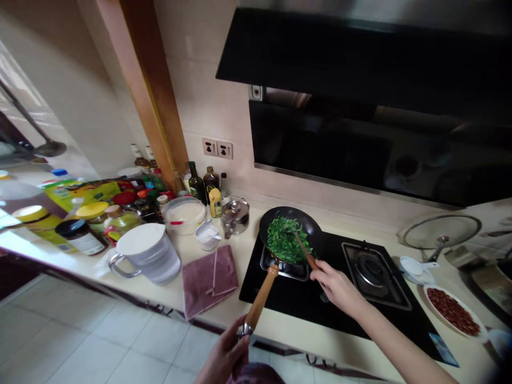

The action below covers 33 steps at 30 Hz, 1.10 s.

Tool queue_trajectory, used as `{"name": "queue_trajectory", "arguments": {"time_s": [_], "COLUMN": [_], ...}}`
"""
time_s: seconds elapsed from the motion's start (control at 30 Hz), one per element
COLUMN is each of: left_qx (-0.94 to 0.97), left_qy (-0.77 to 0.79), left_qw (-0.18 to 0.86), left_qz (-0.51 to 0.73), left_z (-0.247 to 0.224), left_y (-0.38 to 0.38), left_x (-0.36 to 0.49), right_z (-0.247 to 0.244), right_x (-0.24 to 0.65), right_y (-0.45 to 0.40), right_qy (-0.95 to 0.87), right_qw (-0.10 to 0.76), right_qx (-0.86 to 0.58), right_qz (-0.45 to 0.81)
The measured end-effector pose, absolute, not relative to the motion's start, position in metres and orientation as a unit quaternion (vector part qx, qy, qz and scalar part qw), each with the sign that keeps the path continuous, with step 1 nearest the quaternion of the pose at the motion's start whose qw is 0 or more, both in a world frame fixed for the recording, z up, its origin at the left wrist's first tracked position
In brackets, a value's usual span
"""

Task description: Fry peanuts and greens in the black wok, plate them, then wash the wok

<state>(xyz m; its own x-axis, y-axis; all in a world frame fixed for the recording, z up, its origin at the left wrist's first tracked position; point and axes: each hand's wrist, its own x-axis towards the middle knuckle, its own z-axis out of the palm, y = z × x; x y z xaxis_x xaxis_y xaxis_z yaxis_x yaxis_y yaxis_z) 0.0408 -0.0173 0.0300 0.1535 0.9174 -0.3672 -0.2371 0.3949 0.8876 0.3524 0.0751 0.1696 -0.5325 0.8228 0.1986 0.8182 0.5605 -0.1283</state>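
A dark wok sits on the left burner of the black gas hob, with chopped leafy greens heaped inside. My left hand is closed around the end of the wok's long wooden handle, which points toward me over the counter edge. Gripped in my right hand is a spatula with a brown wooden handle. Its working end lies among the greens, and they partly hide it.
Left of the hob lie a folded purple cloth, a water pitcher, a lidded glass pot and crowded jars. On the right are a second burner, a plate of red-brown peanuts and a glass lid. A black range hood hangs above.
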Motion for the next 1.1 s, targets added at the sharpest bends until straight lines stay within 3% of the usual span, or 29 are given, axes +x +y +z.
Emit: {"name": "queue_trajectory", "arguments": {"time_s": [0.17,0.3,0.47,0.6,0.7,1.1], "left_qx": [0.359,0.365,0.373,0.382,0.386,0.389], "left_qy": [0.498,0.496,0.501,0.499,0.501,0.506], "left_qw": [0.676,0.677,0.667,0.674,0.676,0.674], "left_qz": [0.408,0.403,0.406,0.389,0.379,0.372], "left_z": [0.022,0.021,0.022,0.023,0.024,0.027], "left_y": [-0.016,-0.017,-0.016,-0.015,-0.016,-0.015], "left_x": [0.037,0.038,0.035,0.029,0.029,0.029], "right_z": [0.214,0.215,0.241,0.283,0.277,0.217], "right_x": [0.358,0.338,0.356,0.369,0.356,0.397], "right_y": [0.026,0.043,0.087,0.062,0.063,0.163], "right_qy": [-0.898,-0.895,-0.859,-0.887,-0.893,-0.611], "right_qw": [0.115,0.094,0.175,0.087,0.062,0.416], "right_qx": [-0.424,-0.433,-0.478,-0.445,-0.437,-0.665], "right_qz": [0.018,0.053,0.058,0.087,0.088,0.108]}}
